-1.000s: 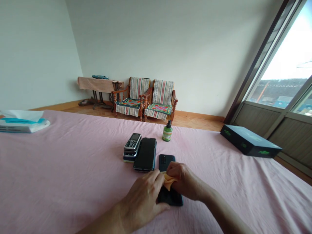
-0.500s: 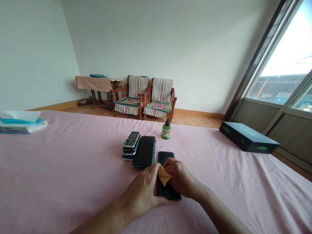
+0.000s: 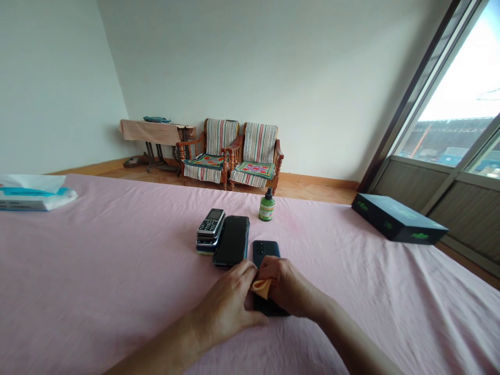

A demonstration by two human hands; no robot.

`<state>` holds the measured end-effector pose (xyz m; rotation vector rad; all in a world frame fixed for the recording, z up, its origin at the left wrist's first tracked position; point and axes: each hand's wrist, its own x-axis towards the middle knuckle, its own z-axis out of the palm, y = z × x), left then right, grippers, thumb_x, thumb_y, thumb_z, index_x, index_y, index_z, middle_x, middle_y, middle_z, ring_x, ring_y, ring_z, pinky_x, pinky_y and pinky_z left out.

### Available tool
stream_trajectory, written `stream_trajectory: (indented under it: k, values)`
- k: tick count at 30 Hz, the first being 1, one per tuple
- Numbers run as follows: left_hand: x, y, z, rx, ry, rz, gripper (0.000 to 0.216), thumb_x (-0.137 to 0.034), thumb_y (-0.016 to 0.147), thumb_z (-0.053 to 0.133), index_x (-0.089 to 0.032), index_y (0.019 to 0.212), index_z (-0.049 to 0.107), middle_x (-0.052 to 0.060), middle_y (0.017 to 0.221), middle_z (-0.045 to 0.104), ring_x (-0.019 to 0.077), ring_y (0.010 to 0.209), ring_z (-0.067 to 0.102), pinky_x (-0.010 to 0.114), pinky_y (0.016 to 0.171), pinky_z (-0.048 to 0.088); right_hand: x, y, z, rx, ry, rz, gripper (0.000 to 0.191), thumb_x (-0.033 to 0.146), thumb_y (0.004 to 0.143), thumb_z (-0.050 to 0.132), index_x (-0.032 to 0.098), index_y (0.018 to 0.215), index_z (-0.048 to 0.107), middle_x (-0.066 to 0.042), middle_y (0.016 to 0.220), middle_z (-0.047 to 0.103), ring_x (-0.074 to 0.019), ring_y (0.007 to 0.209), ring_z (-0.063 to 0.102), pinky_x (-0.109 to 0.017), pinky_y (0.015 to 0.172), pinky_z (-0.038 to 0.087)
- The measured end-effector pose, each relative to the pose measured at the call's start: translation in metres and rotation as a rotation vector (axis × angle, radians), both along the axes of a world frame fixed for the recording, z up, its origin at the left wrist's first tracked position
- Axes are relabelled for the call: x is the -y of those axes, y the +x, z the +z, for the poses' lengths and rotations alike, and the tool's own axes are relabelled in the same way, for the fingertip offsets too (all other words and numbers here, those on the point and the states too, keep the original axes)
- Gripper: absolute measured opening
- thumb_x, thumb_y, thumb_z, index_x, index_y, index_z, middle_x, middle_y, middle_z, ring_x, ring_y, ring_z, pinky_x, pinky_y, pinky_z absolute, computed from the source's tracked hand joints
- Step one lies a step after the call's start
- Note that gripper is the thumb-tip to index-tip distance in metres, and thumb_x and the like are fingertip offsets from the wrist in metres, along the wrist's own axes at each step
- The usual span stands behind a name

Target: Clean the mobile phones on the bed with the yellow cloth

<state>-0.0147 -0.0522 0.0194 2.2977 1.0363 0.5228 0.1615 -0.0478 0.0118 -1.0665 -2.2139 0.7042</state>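
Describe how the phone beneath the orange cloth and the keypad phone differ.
The phone beneath the orange cloth lies back up; the keypad phone lies screen up. The right hand partly hides the first; the second tops a stack. The first looks larger than the second.

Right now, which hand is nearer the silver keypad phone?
Left: the left hand is nearer the camera and right of the silver keypad phone; the right hand is farther right.

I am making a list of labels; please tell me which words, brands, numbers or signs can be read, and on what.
No text reads clearly.
Black box: green lettering, too blurred.
Green bottle: label too small.
Keypad phone: key marks too small.
Tissue pack: any print too blurred.
Face-down phone: no lettering visible.
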Motion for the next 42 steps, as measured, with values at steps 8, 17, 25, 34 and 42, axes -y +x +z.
stream_trajectory:
  k: [8, 17, 25, 34, 42]
  values:
    - [-0.003, 0.0, -0.001, 0.024, -0.008, -0.025, 0.061, -0.028, 0.051, 0.089, -0.018, 0.103, 0.061, 0.003, 0.105, 0.055, 0.0231, 0.098, 0.055, 0.033, 0.088, 0.045, 0.005, 0.008, 0.009, 0.059, -0.188, 0.211, 0.035, -0.006, 0.067, 0.049, 0.017, 0.074, 0.074, 0.001, 0.075, 0.064, -0.0092, 0.068, 0.056, -0.017, 0.061, 0.041]
    - [0.0, -0.001, -0.002, 0.05, 0.042, -0.028, 0.054, -0.034, 0.061, 0.083, -0.019, 0.109, 0.061, 0.006, 0.112, 0.056, 0.025, 0.105, 0.056, 0.035, 0.092, 0.046, 0.001, 0.031, 0.014, 0.16, -0.234, 0.065, 0.036, -0.005, 0.062, 0.049, 0.017, 0.075, 0.075, 0.001, 0.071, 0.065, -0.0094, 0.064, 0.056, -0.017, 0.057, 0.039]
    - [-0.001, -0.001, -0.007, -0.044, 0.088, -0.007, 0.065, -0.033, 0.062, 0.081, -0.016, 0.121, 0.058, 0.012, 0.132, 0.051, 0.0278, 0.122, 0.048, 0.038, 0.105, 0.038, -0.012, 0.033, -0.006, 0.065, -0.02, -0.212, 0.023, -0.004, 0.063, 0.054, 0.016, 0.06, 0.067, 0.0, 0.068, 0.061, -0.0098, 0.059, 0.054, -0.019, 0.052, 0.037]
    - [-0.001, 0.0, -0.005, -0.096, 0.13, -0.011, 0.062, -0.035, 0.063, 0.082, -0.014, 0.117, 0.061, 0.013, 0.129, 0.055, 0.0297, 0.117, 0.052, 0.041, 0.103, 0.04, -0.044, 0.028, -0.024, 0.121, 0.185, -0.44, 0.029, -0.005, 0.067, 0.046, 0.016, 0.06, 0.066, -0.003, 0.071, 0.056, -0.0134, 0.069, 0.053, -0.024, 0.064, 0.036]
    - [0.002, 0.001, -0.003, -0.09, 0.138, 0.002, 0.057, -0.037, 0.062, 0.083, -0.017, 0.112, 0.063, 0.009, 0.123, 0.058, 0.0302, 0.112, 0.052, 0.043, 0.1, 0.041, -0.074, 0.004, -0.032, 0.134, 0.204, -0.512, 0.022, 0.002, 0.071, 0.049, 0.016, 0.06, 0.062, -0.001, 0.067, 0.053, -0.0125, 0.064, 0.051, -0.023, 0.06, 0.034]
